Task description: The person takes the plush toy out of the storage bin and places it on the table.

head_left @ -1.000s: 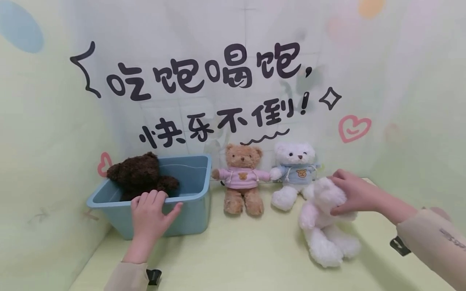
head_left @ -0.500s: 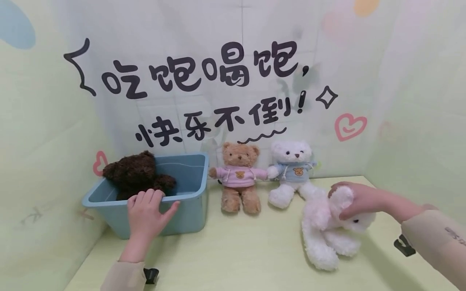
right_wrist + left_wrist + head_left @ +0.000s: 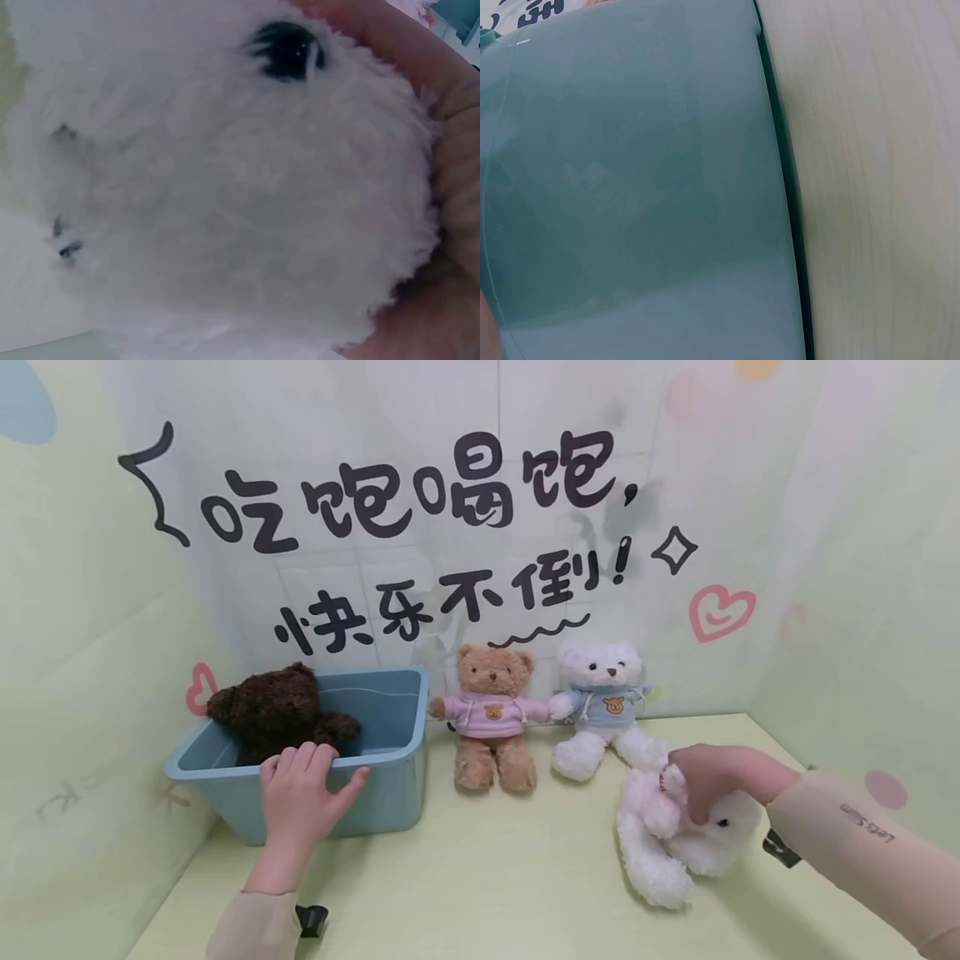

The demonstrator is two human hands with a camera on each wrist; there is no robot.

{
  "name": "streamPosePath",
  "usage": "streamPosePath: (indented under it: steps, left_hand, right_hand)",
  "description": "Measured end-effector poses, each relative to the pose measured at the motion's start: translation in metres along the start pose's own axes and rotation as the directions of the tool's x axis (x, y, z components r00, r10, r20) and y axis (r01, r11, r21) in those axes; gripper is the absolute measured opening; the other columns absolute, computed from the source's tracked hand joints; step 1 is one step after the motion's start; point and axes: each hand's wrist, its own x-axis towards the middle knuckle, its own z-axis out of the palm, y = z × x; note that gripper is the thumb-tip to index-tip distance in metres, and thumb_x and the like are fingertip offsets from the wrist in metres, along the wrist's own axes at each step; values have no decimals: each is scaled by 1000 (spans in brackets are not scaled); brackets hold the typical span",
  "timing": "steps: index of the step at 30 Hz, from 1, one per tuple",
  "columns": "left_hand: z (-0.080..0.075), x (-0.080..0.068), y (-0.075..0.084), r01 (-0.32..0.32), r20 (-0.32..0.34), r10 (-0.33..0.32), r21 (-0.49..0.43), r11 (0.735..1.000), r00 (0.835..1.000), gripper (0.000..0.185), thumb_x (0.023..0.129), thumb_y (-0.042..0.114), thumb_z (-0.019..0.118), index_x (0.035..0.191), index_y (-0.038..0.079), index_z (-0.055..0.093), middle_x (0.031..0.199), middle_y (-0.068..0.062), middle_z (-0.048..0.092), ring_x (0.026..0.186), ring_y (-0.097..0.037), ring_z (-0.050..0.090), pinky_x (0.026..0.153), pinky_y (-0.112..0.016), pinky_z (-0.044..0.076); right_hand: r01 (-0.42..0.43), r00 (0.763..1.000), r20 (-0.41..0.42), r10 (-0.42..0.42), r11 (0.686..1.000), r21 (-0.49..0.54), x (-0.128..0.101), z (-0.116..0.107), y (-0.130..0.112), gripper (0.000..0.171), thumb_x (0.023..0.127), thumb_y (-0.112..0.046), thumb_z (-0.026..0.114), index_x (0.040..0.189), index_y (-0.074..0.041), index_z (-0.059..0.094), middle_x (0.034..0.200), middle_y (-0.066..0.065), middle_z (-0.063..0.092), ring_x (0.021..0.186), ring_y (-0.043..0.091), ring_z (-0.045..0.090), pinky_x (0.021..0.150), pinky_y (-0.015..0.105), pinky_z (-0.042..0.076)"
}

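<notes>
My right hand (image 3: pixel 701 781) grips a white teddy bear (image 3: pixel 656 868) around its neck at the front right of the table. The bear leans forward, head bent low and to the right, with one black eye showing. In the right wrist view its fluffy head (image 3: pixel 225 187) takes up most of the picture, fingers (image 3: pixel 457 150) along its right side. At the left, my left hand (image 3: pixel 298 793) hooks its fingers over the front rim of a blue plastic bin (image 3: pixel 390 797), thumb spread along the outside. A dark brown teddy bear (image 3: pixel 273 710) lies inside that bin.
Against the back wall sit a tan teddy bear (image 3: pixel 495 710) in a pink hoodie and a white winking bear (image 3: pixel 603 706) in a blue hoodie. Printed cloth walls close in the pale yellow table (image 3: pixel 517 877) at the back and both sides.
The right hand has turned the white teddy bear and tipped its head down to the right, the wrist now bent over it. The left hand stays on the bin's rim.
</notes>
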Motion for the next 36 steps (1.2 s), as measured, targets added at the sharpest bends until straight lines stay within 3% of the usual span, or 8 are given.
streamPosePath:
  steps: [6, 15, 22, 36]
  left_hand:
    - [-5, -2, -1, 23, 63, -24, 17, 1000, 998, 63, 88, 65, 45, 80, 3, 52, 72, -13, 50, 67, -35, 45, 74, -53, 31]
    - [-4, 0, 1, 16, 14, -16, 7, 1000, 1000, 61, 88, 64, 47, 80, 3, 52, 71, -13, 50, 66, -35, 44, 72, -53, 32]
    - [-3, -6, -1, 30, 72, -31, 19, 999, 997, 64, 88, 66, 44, 81, 4, 52, 72, -13, 50, 67, -35, 44, 73, -53, 31]
    - [1, -1, 1, 5, -6, -5, -2, 1000, 1000, 61, 86, 64, 48, 79, 4, 52, 70, -12, 49, 65, -34, 43, 72, -53, 31]
  right_hand:
    - [-48, 999, -2, 48, 997, -63, 5, 7, -12, 35, 54, -3, 72, 78, -11, 49, 69, -1, 45, 65, 17, 40, 58, 31, 41]
    - [-218, 974, 18, 225, 960, -177, 22, 0, -37, 29, 57, 0, 73, 75, -13, 53, 73, 4, 51, 70, 24, 43, 56, 38, 38]
    - [-247, 964, 50, 261, 949, -197, 32, -4, -45, 32, 55, 0, 73, 74, -13, 52, 73, 7, 50, 66, 23, 44, 56, 37, 40]
    - [-304, 941, 96, 326, 933, -191, 45, -8, -44, 31, 56, -2, 78, 74, -12, 55, 77, 9, 54, 68, 25, 48, 58, 39, 45]
